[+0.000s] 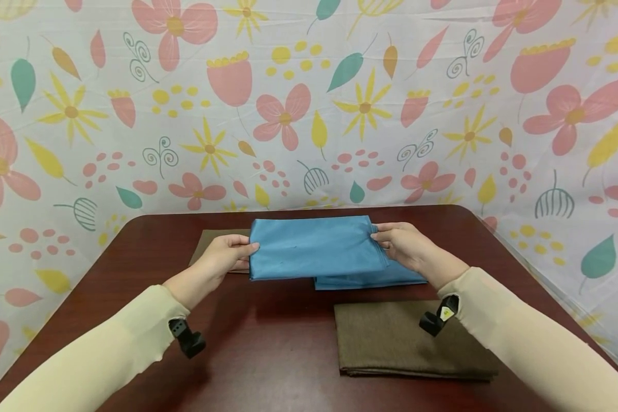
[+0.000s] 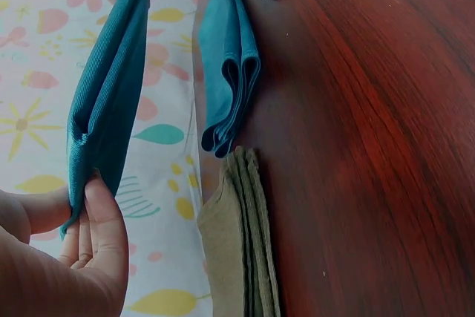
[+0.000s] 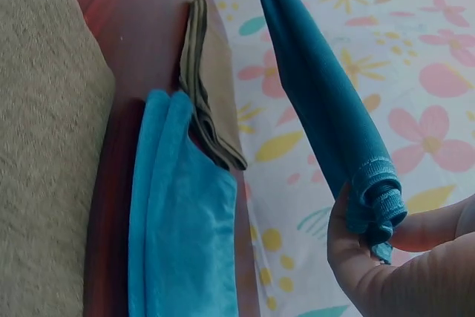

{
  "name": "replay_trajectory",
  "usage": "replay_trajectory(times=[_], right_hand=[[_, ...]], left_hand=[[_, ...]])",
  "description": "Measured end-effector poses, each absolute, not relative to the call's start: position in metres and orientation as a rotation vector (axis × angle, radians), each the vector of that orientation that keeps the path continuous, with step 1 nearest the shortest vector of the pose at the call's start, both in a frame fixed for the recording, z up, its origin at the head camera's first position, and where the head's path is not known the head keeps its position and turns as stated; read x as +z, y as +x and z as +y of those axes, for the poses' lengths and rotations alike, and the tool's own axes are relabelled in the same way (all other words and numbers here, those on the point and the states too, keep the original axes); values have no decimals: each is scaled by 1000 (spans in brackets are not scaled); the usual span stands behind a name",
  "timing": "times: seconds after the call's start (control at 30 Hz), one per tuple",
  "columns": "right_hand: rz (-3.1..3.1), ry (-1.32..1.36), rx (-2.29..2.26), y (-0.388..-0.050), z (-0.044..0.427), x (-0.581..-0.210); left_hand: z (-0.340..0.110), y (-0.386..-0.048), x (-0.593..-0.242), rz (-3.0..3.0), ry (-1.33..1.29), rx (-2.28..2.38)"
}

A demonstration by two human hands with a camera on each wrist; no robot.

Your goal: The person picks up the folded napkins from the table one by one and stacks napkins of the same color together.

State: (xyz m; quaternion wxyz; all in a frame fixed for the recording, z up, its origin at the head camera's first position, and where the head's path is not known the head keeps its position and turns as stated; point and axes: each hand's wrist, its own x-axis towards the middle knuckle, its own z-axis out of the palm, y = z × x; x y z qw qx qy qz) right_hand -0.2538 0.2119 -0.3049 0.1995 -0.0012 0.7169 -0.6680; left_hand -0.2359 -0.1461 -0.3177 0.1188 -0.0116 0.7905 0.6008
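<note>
A folded blue cloth (image 1: 314, 246) is held up off the table between both hands. The left hand (image 1: 221, 260) pinches its left edge, thumb on the near face; in the left wrist view the left hand (image 2: 82, 250) grips the cloth (image 2: 111, 87) at its lower end. The right hand (image 1: 409, 249) pinches the right edge, where layered folds show, and in the right wrist view the right hand (image 3: 401, 257) holds the cloth's rolled-looking end (image 3: 378, 191). A second folded blue cloth (image 1: 371, 279) lies behind and below it on the table, partly hidden.
On the dark red wooden table (image 1: 268, 355), a folded brown cloth (image 1: 401, 340) lies at the near right, under the right forearm's side. Another brown cloth (image 1: 206, 243) lies at the back left, partly hidden by the left hand. A flower-patterned sheet (image 1: 298, 154) hangs behind the table.
</note>
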Motion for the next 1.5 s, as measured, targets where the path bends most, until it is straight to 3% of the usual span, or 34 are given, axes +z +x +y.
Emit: replay_trajectory(times=[1.5], right_hand=[[2067, -7, -1813, -262, 266, -313]], left_hand=[[-93, -247, -331, 2252, -7, 1875]])
